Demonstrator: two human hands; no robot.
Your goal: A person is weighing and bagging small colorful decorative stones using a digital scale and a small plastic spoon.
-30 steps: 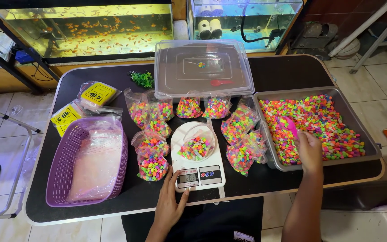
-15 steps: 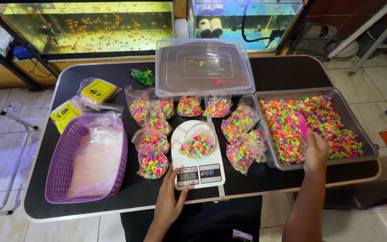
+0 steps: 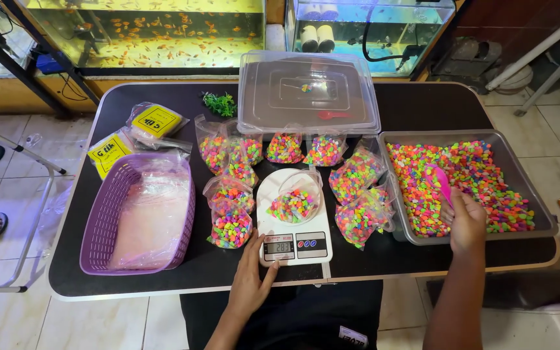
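- Gravel tray (image 3: pixel 542 194), grey, right side of table, full of multicoloured pebbles (image 3: pixel 487 175).
- Scale (image 3: pixel 293 227), centre front; open bag (image 3: pixel 295 199) of pebbles sits on it.
- Our left hand (image 3: pixel 252 275): fingers spread flat beside scale, gripping nothing.
- Our right hand (image 3: pixel 466 220): closed around pink scoop (image 3: pixel 440 181), in tray.

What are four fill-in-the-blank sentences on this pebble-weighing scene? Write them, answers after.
1. The right hand holds a pink ____ over the grey tray of coloured pebbles.
2. The left hand rests beside the white ____, left of its display.
3. The open bag on the scale contains coloured ____.
4. The basket of empty plastic bags is ____ in colour.

Missing words: scoop; scale; pebbles; purple
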